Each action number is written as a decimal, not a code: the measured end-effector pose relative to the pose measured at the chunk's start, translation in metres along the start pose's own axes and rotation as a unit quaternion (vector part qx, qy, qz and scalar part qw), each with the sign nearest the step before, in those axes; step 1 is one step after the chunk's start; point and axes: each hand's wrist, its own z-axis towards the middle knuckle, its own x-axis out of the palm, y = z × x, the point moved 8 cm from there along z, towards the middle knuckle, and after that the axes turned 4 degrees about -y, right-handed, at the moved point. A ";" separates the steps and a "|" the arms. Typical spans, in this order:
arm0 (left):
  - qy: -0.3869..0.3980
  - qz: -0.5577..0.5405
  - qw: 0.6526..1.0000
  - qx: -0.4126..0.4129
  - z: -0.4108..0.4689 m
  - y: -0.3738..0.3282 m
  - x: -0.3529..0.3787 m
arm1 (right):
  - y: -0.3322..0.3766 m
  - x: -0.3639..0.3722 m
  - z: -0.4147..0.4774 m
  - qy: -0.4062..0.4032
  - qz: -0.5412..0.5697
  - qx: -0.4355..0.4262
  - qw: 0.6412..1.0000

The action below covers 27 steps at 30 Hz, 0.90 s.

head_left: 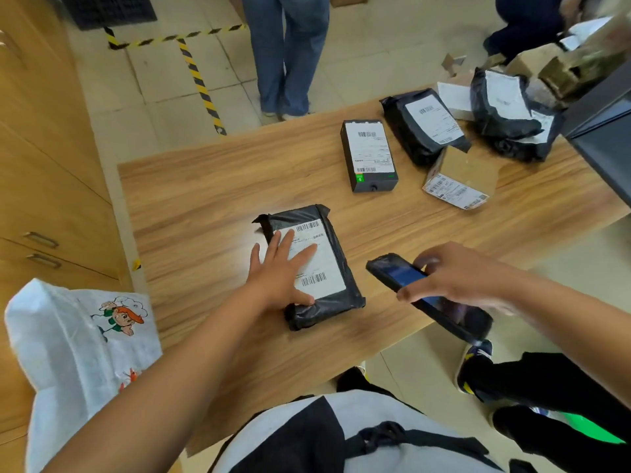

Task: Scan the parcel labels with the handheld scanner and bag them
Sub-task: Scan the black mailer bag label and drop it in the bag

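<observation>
A black plastic-wrapped parcel (pixel 341 264) with a white barcode label lies near the front of the wooden table (pixel 205 199). My left hand (pixel 278 268) rests flat on its label, fingers spread, thumb at the near edge. To the right, my right hand (pixel 457 274) holds the black handheld scanner (pixel 406 278), screen up, its nose pointing toward the parcel. Further back lie a dark labelled box (pixel 368 155), a black bagged parcel (pixel 423 124), a small cardboard box (pixel 461 175) and another black parcel (pixel 508 110). A white printed bag (pixel 78 349) hangs at the table's left front.
A person in jeans (pixel 283 52) stands beyond the table's far edge. Another person's dark legs and shoe (pixel 478 367) are at the right front. A dark monitor (pixel 604 141) and cardboard boxes (pixel 532 59) crowd the far right. Wooden cabinets (pixel 44 148) line the left.
</observation>
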 end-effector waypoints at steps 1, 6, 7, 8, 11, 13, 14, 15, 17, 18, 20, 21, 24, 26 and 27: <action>0.016 0.022 1.000 0.009 0.001 0.001 -0.006 | -0.005 -0.001 0.001 -0.007 0.035 0.004 0.999; 0.041 0.016 0.999 -0.018 -0.001 0.004 -0.030 | -0.035 0.000 0.010 -0.037 0.170 0.010 0.985; 0.012 -0.042 0.998 -0.050 -0.005 0.002 -0.032 | -0.042 0.001 0.013 -0.043 0.203 0.014 0.978; -0.038 -0.101 0.989 -0.096 -0.010 0.001 -0.034 | -0.049 0.003 0.015 -0.050 0.234 0.019 0.971; -0.170 -0.194 0.933 -0.251 -0.034 -0.007 -0.023 | -0.064 0.009 0.021 -0.064 0.314 0.019 0.947; -0.173 -0.205 0.913 -0.308 -0.041 -0.016 -0.008 | -0.068 0.014 0.023 -0.057 0.334 0.012 0.941; -0.169 -0.195 0.910 -0.324 -0.042 -0.021 -0.002 | -0.069 0.017 0.023 -0.053 0.338 0.007 0.940; -0.169 -0.180 0.909 -0.334 -0.043 -0.024 0.002 | -0.069 0.018 0.025 -0.048 0.341 0.000 0.939; -0.178 -0.162 0.905 -0.351 -0.044 -0.027 0.005 | -0.066 0.020 0.028 -0.038 0.345 -0.014 0.938; -0.180 -0.159 0.902 -0.357 -0.044 -0.029 0.007 | -0.064 0.020 0.030 -0.031 0.346 -0.020 0.938; -0.175 -0.153 0.900 -0.368 -0.044 -0.031 0.009 | -0.058 0.021 0.034 -0.018 0.350 -0.033 0.936; -0.171 -0.150 0.900 -0.371 -0.043 -0.032 0.010 | -0.055 0.021 0.035 -0.012 0.353 -0.040 0.935; -0.153 -0.149 0.900 -0.380 -0.039 -0.035 0.010 | -0.043 0.021 0.040 0.011 0.354 -0.069 0.933; -0.141 -0.154 0.898 -0.386 -0.040 -0.035 0.008 | -0.033 0.022 0.042 0.031 0.340 -0.087 0.936; -0.141 -0.156 0.897 -0.390 -0.041 -0.034 0.005 | -0.028 0.023 0.044 0.040 0.338 -0.094 0.936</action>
